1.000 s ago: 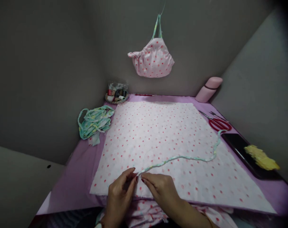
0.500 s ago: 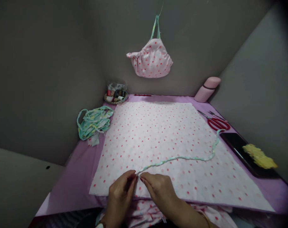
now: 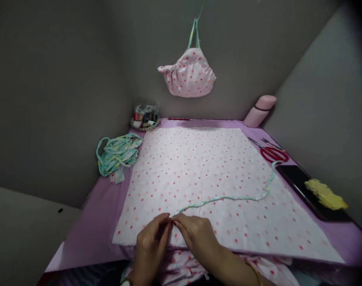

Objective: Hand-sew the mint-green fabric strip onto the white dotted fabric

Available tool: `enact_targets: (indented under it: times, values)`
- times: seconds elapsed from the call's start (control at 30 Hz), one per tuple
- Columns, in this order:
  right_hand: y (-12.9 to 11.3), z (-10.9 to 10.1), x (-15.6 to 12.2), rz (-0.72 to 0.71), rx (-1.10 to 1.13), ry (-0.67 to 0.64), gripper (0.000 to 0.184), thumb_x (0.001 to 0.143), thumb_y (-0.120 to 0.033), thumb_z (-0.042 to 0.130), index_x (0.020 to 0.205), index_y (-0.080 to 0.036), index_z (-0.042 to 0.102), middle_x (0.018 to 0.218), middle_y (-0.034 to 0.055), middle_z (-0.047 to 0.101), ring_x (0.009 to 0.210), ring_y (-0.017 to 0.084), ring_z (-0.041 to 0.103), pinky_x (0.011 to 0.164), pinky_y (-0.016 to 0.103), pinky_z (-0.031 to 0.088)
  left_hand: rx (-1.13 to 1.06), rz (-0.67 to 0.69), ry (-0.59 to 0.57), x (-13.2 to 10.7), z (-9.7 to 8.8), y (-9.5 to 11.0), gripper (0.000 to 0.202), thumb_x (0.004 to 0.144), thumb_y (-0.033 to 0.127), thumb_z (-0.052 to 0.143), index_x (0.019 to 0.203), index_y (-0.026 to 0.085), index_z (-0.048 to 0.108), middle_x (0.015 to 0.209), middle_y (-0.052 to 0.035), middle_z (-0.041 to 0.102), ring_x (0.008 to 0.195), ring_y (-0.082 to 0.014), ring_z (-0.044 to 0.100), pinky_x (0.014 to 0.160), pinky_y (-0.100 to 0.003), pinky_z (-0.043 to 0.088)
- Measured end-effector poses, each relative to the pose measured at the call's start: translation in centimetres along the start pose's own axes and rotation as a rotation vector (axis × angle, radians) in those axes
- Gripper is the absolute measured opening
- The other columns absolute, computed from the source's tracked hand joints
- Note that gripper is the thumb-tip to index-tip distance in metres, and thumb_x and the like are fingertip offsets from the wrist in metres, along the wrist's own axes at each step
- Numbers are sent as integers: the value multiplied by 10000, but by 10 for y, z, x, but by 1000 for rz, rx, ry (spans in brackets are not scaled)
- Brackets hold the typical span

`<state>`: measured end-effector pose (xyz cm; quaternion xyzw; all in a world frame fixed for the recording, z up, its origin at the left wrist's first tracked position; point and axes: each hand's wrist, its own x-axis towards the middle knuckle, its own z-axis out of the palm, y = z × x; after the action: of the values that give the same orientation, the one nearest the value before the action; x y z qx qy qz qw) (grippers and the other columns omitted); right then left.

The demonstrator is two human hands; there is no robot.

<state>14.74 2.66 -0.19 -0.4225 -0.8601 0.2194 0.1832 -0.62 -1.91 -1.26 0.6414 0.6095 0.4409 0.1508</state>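
A thin mint-green fabric cord (image 3: 225, 198) runs across the white cloth with red dots (image 3: 195, 163) and ends at my fingertips. My left hand (image 3: 153, 236) pinches the cord's near end between thumb and fingers. Touching the same spot from the right, my right hand (image 3: 197, 234) is closed in a pinch at the cord's end; whatever its fingertips hold is too small to make out. A fine thread loops faintly over the cloth beyond my hands. Pink dotted fabric (image 3: 181, 266) lies bunched below the table edge, under my wrists.
To the left sit a heap of green fabric strips (image 3: 119, 153) and a basket of thread spools (image 3: 145, 121). Red-handled scissors (image 3: 273, 154), a dark phone (image 3: 297, 184) with a yellow piece on it, and a pink bottle (image 3: 260, 111) stand right. A dotted pouch (image 3: 192, 75) hangs ahead.
My right fingertips have moved slightly left, closing against my left fingertips at the cord's end. A small pale bit that showed between them is now mostly covered.
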Motion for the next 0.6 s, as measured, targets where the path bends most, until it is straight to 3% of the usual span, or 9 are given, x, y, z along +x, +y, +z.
enact_targets:
  times: [0.1, 0.2, 0.4, 0.5, 0.6]
  values:
    - [-1, -7, -3, 25, 53, -20, 170, 919, -267, 440, 950, -182, 584, 759, 41, 672, 688, 180, 637, 605, 244, 414, -19, -31, 30, -1, 1, -1, 186, 843, 211, 569, 1029, 216, 582, 867, -29, 732, 744, -159, 711, 661, -243, 587]
    - [0, -10, -5, 35, -12, -45, 155, 898, -223, 450, 830, -175, 581, 727, 43, 655, 669, 186, 624, 591, 250, 401, -24, -49, 54, -1, 1, 0, 181, 834, 216, 583, 1015, 212, 590, 845, -23, 733, 723, -155, 710, 659, -240, 587]
    - [2, -2, -1, 39, 36, -51, 221, 919, -177, 402, 810, -170, 594, 737, 48, 648, 682, 182, 610, 616, 257, 405, -72, -11, 35, -2, 6, -1, 150, 837, 193, 583, 984, 209, 609, 861, -19, 729, 762, -150, 704, 713, -240, 579]
    - [-1, -7, 1, 1, 132, 9, 218, 934, -205, 402, 843, -171, 598, 753, 44, 631, 699, 173, 583, 639, 259, 404, -100, -16, 41, -4, 7, -2, 160, 845, 183, 574, 999, 217, 602, 876, -12, 723, 780, -144, 700, 725, -237, 576]
    - [-6, -23, 6, -69, 125, 179, 217, 931, -216, 410, 850, -170, 607, 787, 58, 582, 773, 196, 524, 690, 301, 388, -93, -40, 63, -5, 6, -2, 175, 847, 175, 574, 1015, 222, 590, 886, -9, 718, 781, -137, 696, 723, -226, 572]
